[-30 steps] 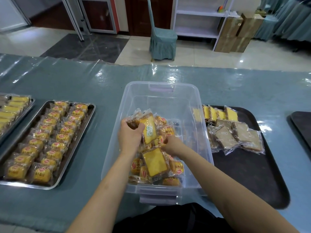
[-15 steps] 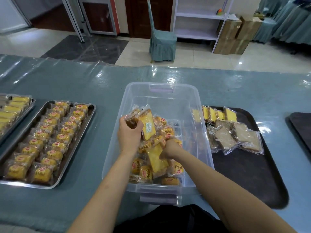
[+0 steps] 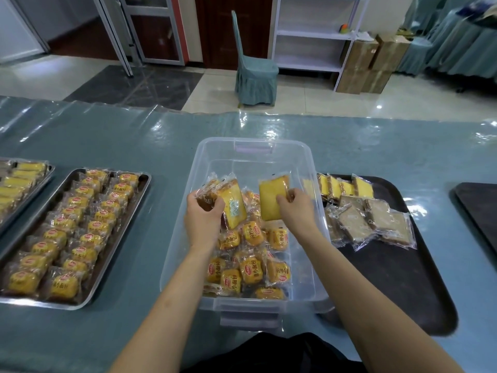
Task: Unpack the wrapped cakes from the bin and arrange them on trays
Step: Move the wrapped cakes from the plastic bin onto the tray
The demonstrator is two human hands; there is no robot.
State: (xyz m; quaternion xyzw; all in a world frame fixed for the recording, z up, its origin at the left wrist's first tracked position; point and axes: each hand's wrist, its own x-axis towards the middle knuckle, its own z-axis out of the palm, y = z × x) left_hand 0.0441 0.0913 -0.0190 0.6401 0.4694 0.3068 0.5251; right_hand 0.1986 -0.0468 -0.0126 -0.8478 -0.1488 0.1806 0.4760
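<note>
At the far left edge of the frame a steel tray (image 3: 40,181) holds long yellow wrapped cakes. Just right of it, in the lower left, a second steel tray (image 3: 139,200) is filled with rows of small round wrapped buns (image 3: 80,227). Both stand on the blue-green bench (image 3: 134,135) under a clear plastic sheet.

In the middle of the frame stands a clear plastic bin (image 3: 250,146), its near half covered with more wrapped buns (image 3: 251,267). The left hand (image 3: 203,219) is raised over the bin's left side, its grip clamped on two wrapped cakes: a brown one (image 3: 207,196) and a yellow slice (image 3: 232,204) with a small sachet showing inside the wrapper. The right hand (image 3: 294,210) is over the bin's right side, fingers pinching another wrapped yellow slice (image 3: 271,197), held upright above the buns.

Right of the bin a dark tray (image 3: 398,278) carries a row of yellow slices (image 3: 347,187) along its far edge and brown slices (image 3: 371,222) just in front. A second dark tray (image 3: 478,208) sits at the right edge.
</note>
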